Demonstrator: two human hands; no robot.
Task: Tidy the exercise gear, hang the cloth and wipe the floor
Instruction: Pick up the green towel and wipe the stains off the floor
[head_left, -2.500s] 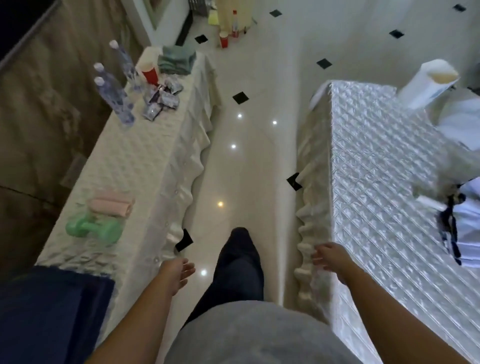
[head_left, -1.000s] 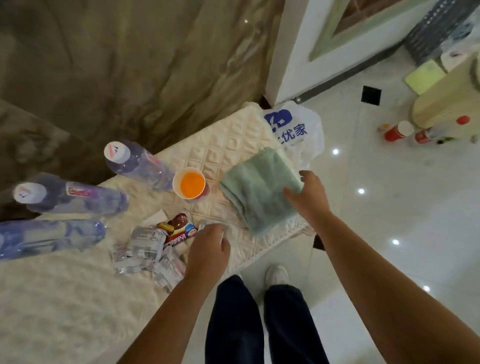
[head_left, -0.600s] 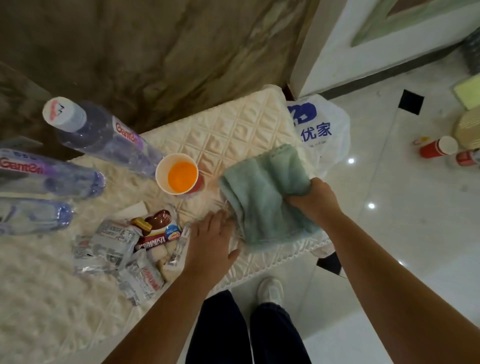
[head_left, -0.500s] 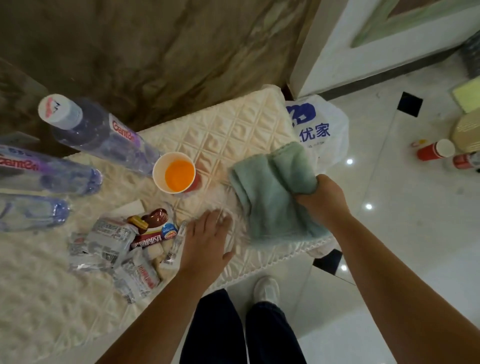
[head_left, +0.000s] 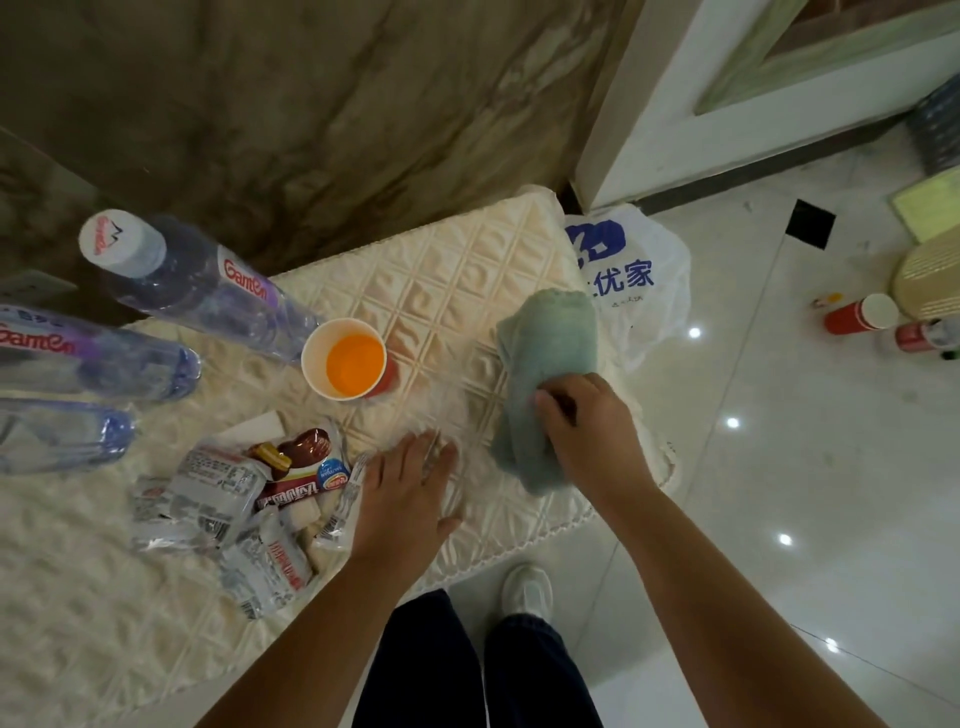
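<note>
The green cloth (head_left: 545, 364) lies bunched near the right end of the counter (head_left: 467, 270), which wears a cream quilted cover. The right hand (head_left: 587, 426) is clenched around the cloth's near part, fingers curled into the fabric. The left hand (head_left: 410, 493) is released, resting flat and spread on the cover just left of the cloth. Beside it sits a pile of snack packets (head_left: 244, 499); further back stands a paper cup (head_left: 345, 364) of orange liquid and 3 water bottles (head_left: 208, 291). A white plastic bag (head_left: 634, 280) hangs off the counter's right end above the tiled floor (head_left: 779, 467).
</note>
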